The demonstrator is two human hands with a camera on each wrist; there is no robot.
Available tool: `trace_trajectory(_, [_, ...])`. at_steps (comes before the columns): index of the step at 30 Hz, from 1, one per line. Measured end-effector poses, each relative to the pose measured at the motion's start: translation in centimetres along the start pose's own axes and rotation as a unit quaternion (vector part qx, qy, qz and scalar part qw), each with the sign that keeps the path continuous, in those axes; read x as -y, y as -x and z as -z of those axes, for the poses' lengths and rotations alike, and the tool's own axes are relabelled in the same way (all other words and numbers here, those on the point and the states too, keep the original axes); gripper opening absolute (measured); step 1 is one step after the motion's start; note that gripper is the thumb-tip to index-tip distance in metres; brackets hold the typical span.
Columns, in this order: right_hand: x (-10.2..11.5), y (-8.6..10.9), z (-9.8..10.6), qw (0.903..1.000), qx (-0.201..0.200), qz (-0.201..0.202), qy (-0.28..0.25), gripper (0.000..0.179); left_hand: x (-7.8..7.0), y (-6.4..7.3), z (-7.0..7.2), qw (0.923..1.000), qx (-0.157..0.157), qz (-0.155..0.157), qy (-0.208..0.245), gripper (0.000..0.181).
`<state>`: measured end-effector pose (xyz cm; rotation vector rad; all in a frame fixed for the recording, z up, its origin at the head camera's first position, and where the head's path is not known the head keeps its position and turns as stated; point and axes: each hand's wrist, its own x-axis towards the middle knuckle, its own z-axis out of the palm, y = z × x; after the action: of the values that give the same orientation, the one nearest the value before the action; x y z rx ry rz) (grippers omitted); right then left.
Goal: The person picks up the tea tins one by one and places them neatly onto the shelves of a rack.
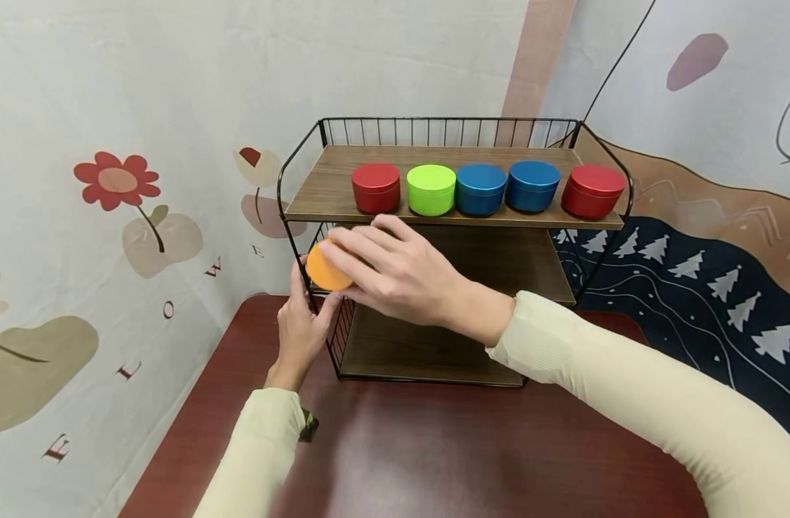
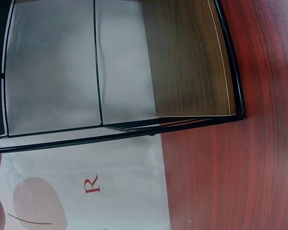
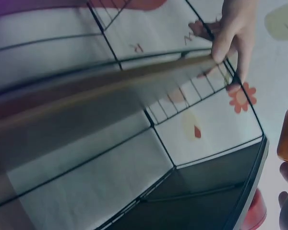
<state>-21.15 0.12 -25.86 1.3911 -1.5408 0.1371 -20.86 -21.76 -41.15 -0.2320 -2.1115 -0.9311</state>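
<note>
My right hand [image 1: 398, 277] holds an orange round tin [image 1: 327, 267] at the left side of the rack, in front of its middle level. The tin also shows at the edge of the right wrist view. My left hand [image 1: 301, 331] grips the rack's left side at the middle board, its thumb on the front edge in the right wrist view. The three-tier rack [image 1: 427, 352] has brown wood-look boards in a black wire frame. Along its top board stand a red tin [image 1: 376, 188], a green tin [image 1: 432, 191], two blue tins [image 1: 481, 190] and another red tin [image 1: 593, 192].
The rack stands on a dark red wooden table [image 1: 486, 446]. Behind it hangs a pale printed cloth [image 1: 421, 57] with flowers and letters. At the right is a dark blue part with white trees. A small dark object [image 1: 309, 426] shows beside the left sleeve.
</note>
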Motion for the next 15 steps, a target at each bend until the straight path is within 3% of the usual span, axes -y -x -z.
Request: trace_trajectory(15, [-2.7,-2.9,-0.8,0.9969,-0.004,-0.075,0.025,0.044,0.0,-0.2,0.0,0.9998,0.01,-0.003,0.018,0.074])
